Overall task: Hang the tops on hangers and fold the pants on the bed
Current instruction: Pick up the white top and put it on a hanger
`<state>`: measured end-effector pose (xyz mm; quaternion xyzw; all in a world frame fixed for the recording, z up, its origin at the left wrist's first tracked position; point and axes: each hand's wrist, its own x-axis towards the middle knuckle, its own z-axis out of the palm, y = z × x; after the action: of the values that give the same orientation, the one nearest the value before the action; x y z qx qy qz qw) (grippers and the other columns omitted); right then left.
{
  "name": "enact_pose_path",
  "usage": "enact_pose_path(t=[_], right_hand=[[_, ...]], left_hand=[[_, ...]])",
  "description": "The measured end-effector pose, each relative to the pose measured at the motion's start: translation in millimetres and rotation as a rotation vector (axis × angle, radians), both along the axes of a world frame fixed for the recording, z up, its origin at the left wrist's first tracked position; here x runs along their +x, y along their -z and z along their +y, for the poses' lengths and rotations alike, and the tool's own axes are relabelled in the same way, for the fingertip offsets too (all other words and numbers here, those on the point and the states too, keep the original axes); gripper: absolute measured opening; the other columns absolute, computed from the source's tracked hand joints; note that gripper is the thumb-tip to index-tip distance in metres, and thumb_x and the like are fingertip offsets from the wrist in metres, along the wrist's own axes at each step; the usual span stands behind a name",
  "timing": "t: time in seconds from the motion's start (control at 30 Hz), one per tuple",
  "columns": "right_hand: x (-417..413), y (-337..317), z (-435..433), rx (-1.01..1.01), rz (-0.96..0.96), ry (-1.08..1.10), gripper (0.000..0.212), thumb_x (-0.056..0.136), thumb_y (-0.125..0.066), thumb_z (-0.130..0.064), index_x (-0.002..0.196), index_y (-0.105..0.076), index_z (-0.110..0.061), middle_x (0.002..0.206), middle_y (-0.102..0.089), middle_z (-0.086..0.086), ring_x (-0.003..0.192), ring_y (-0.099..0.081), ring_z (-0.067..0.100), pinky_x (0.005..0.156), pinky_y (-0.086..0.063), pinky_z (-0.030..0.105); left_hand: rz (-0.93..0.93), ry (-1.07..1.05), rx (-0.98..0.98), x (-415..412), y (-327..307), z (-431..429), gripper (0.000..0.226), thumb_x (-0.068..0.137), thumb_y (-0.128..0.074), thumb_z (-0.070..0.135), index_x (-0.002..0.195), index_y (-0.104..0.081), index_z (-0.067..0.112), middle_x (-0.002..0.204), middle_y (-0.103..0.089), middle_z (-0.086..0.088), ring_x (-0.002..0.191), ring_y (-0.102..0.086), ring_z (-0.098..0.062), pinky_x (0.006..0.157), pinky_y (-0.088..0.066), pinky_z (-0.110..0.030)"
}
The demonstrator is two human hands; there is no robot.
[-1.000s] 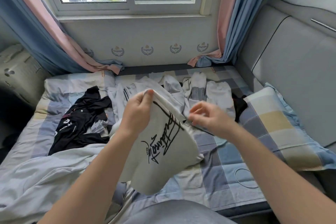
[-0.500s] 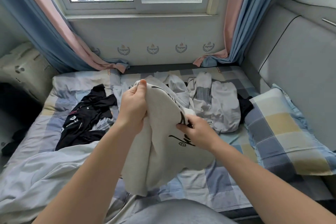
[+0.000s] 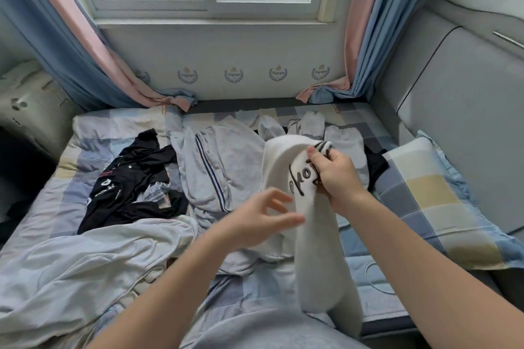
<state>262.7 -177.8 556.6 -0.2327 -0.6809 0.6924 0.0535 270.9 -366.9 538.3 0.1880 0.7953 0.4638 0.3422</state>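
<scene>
One hand alone has the garment. The right hand (image 3: 336, 178) is clenched on a bunch of the white top (image 3: 320, 249), right at its black lettering. The left hand (image 3: 255, 221) is spread, fingers loosely curved, holding nothing. Its thumb and fingertips sit at the left side of the hanging cloth, but I cannot tell whether they touch it.

From the fist, a hump of the top arches up and to the left. The rest drops in one long, doubled fold below the grip, toward the near edge of the bed (image 3: 363, 286).

The step looks like sorting the top out so it can go on a hanger; no hanger is in view. To do it well, the free hand should catch a true edge, a hem or shoulder seam, rather than mid-cloth. The hands can then draw apart so the top falls open flat, which would also show whether it is inside out. Lifting it high would keep the tail from dragging the pants (image 3: 218, 170) at mid-bed or the black top (image 3: 136, 176) toward the left edge.
</scene>
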Motion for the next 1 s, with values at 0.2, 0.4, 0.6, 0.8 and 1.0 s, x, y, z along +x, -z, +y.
enact_pose_path(t=[0.2,0.4,0.6,0.8,1.0], right_hand=[[2.3,-21.0,-9.5,-0.231,0.123,0.038,0.01,0.099,-0.061,-0.017,0.1,-0.067,-0.01,0.085,-0.075,0.01,0.073,-0.073,0.023,0.067,-0.063,0.043],[12.1,-25.1,-3.4,-0.205,0.123,-0.12,0.012,0.102,-0.054,-0.01,0.101,-0.066,-0.012,0.09,-0.077,0.005,0.081,-0.075,0.023,0.063,-0.061,0.041],[30.6,-5.2,-7.0,-0.024,0.099,-0.354,0.029,0.096,-0.063,-0.005,0.123,-0.059,-0.015,0.107,-0.076,0.004,0.096,-0.073,0.021,0.079,-0.062,0.038],[48.5,32.8,-30.0,0.267,-0.048,-0.74,0.061,0.087,-0.078,-0.018,0.139,-0.049,-0.028,0.133,-0.059,-0.01,0.121,-0.055,-0.001,0.099,-0.048,0.021],[48.0,60.0,-46.0,0.352,-0.003,-0.649,0.051,0.085,-0.078,-0.027,0.13,-0.055,-0.035,0.128,-0.06,-0.005,0.117,-0.058,0.009,0.097,-0.048,0.027]], left_hand=[[0.27,-0.202,0.069,17.8,31.7,20.3,0.024,0.087,-0.071,0.032,0.103,-0.061,0.019,0.096,-0.069,0.002,0.092,-0.065,-0.019,0.082,-0.054,-0.042],[0.343,-0.534,0.318,-5.2,14.4,-5.4,0.02,0.097,-0.054,0.026,0.089,-0.067,0.012,0.085,-0.069,-0.01,0.077,-0.061,-0.022,0.069,-0.052,-0.045],[0.288,-0.689,0.42,-28.3,-16.3,-26.5,0.025,0.103,-0.051,0.018,0.091,-0.073,0.017,0.091,-0.073,-0.009,0.08,-0.065,-0.023,0.073,-0.054,-0.04],[0.01,-0.705,0.471,-22.2,-24.9,-35.1,0.028,0.102,-0.056,0.031,0.089,-0.078,0.02,0.089,-0.073,-0.012,0.078,-0.065,-0.023,0.074,-0.055,-0.041],[-0.21,-0.639,0.522,-20.3,-31.2,-45.4,0.031,0.098,-0.059,0.031,0.08,-0.081,0.019,0.081,-0.075,-0.009,0.067,-0.071,-0.019,0.058,-0.058,-0.029]])
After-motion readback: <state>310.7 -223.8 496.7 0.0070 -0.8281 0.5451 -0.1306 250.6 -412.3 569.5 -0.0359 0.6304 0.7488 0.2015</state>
